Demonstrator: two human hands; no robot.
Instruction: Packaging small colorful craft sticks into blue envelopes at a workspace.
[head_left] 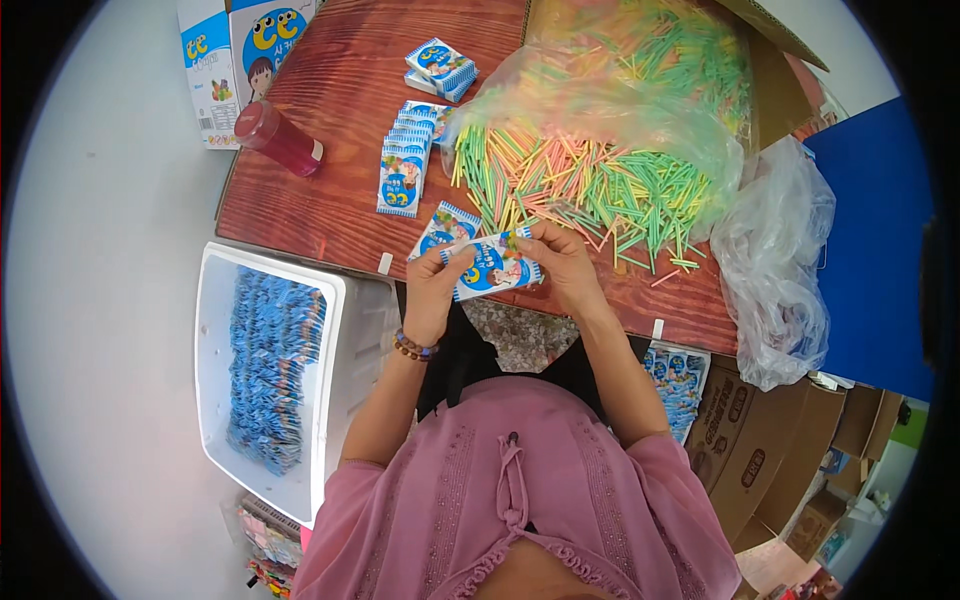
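Both my hands hold one small blue-and-white packet (495, 272) over the table's near edge. My left hand (434, 288) pinches its left end, and my right hand (566, 262) grips its upper right corner. Whether the packet is sealed I cannot tell. Just behind it a similar packet (443, 226) lies tilted on the table. A row of overlapping packets (402, 172) lies to the left, and a small stack (440, 66) sits farther back. Close beyond my right hand, loose pink, green and yellow thin sticks (600, 190) spill from a large clear plastic bag (590, 95).
A red-tinted jar (280, 140) stands on the wooden table (330, 95) at left. Below it, a white bin (330, 400) holds many blue packets. Crumpled clear plastic (775, 270) hangs over the right edge, near a blue panel (875, 250) and cardboard boxes (765, 450).
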